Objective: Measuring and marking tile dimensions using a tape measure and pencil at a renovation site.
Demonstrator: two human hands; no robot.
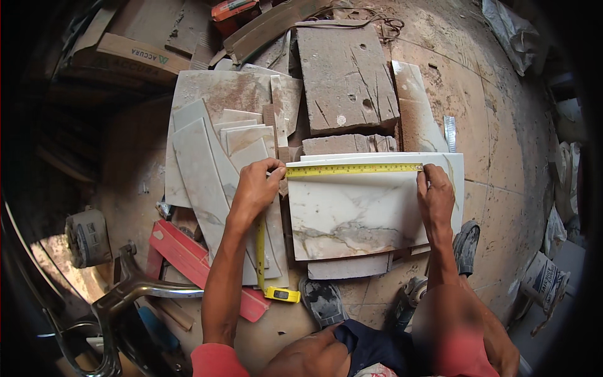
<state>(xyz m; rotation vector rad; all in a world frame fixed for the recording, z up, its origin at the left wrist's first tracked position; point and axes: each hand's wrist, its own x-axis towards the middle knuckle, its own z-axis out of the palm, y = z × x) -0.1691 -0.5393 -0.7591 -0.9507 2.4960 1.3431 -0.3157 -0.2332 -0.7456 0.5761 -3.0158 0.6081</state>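
A yellow tape measure blade (352,169) stretches across a white marble-patterned tile (358,217) that rests on a stack of pieces. My left hand (254,188) pinches the blade at the tile's left edge, and the blade hangs from there to its yellow case (282,294) lying low beside a red plank (188,251). My right hand (435,195) has its fingers closed on the blade's metal end near the tile's upper right. Left of the tile lie several narrow offcut tiles (198,163), some overlapping at a slant. A grey, dusty block (345,75) sits beyond the tile.
Cardboard boxes (138,56) are piled at upper left. A power tool (405,305) lies near my shoes (320,305). A chrome tubular frame (135,289) is at lower left, near a grey bag (88,235). Bags and a bucket (540,279) line the right side of the tiled floor (477,132).
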